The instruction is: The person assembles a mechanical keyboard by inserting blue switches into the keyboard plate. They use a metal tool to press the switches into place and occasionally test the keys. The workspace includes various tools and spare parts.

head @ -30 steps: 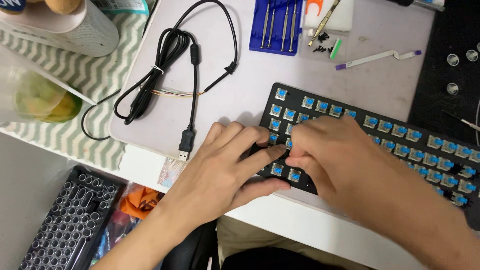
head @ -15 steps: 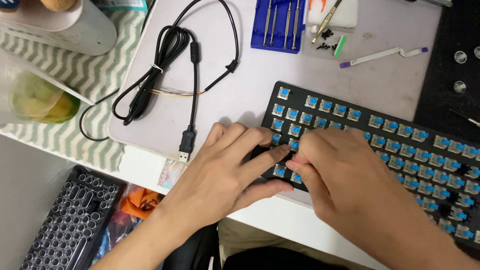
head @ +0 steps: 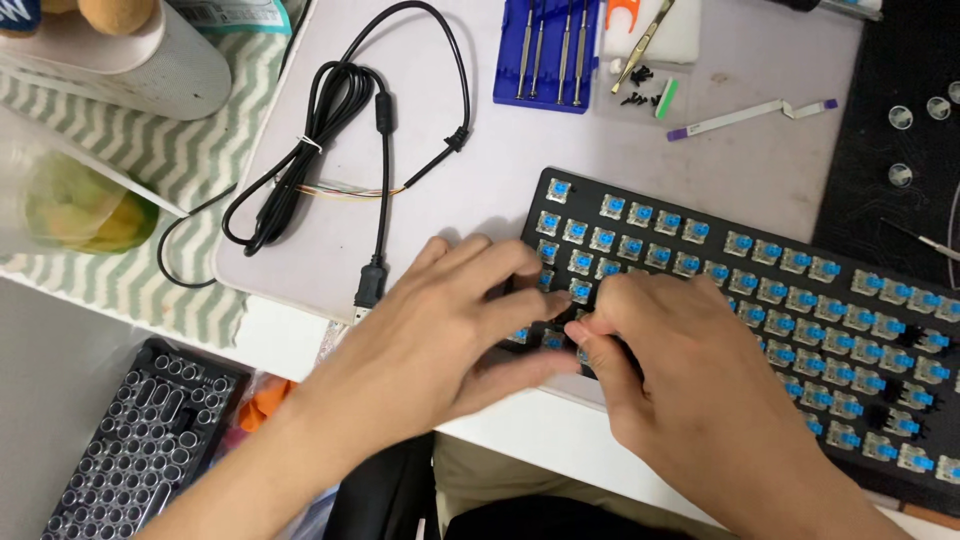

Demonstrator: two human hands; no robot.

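Blue-stemmed switches stud the rigid black keyboard (head: 780, 290), likely best steadied by its edges, where the left hand (head: 440, 330) and right hand (head: 690, 390) press together, fingertips pinching something unseen at its near-left corner.

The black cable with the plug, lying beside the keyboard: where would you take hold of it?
Probably at the bunched loops of the black cable, from above. There several strands lie tied together, flat on the mat, apart from both hands and the keyboard, so one pinch lifts most of it.

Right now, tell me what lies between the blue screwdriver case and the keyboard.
In the head view, only bare mat surface lies between the blue screwdriver case and the keyboard; the black cable runs off to the left.
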